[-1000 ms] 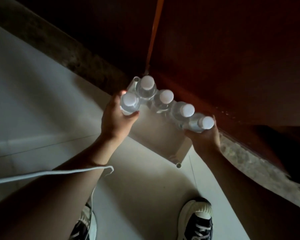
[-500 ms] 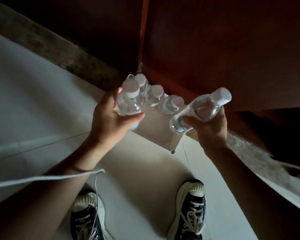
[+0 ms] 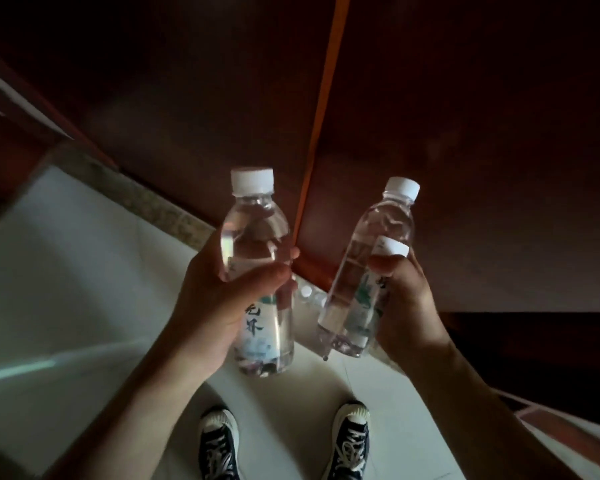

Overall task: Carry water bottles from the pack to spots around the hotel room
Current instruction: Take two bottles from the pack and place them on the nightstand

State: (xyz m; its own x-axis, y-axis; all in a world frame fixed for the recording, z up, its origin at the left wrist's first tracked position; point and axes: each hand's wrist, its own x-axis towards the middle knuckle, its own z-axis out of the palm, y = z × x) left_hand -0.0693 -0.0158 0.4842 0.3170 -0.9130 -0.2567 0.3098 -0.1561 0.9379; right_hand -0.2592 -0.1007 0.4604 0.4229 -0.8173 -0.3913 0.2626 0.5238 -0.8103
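My left hand point(image 3: 219, 306) is shut around a clear water bottle point(image 3: 257, 244) with a white cap, held upright at chest height. In my right hand point(image 3: 406, 306) is a second clear bottle point(image 3: 374, 237), tilted with its cap up and to the right. Another white cap point(image 3: 390, 245) shows just above my right thumb; it seems to belong to a further bottle in the same hand, whose body is mostly hidden. Far below, between my hands, a few caps of the pack point(image 3: 307, 292) peek out on the floor by the wall.
Dark red wooden panels point(image 3: 430, 116) with an orange seam rise in front of me. A speckled stone skirting point(image 3: 160, 209) runs along the white tiled floor point(image 3: 66, 271). My two dark sneakers point(image 3: 219, 445) stand on the tiles below.
Both hands have lifted their bottles up and away from the pack on the floor. The view has risen, so the pack now looks small and far below.
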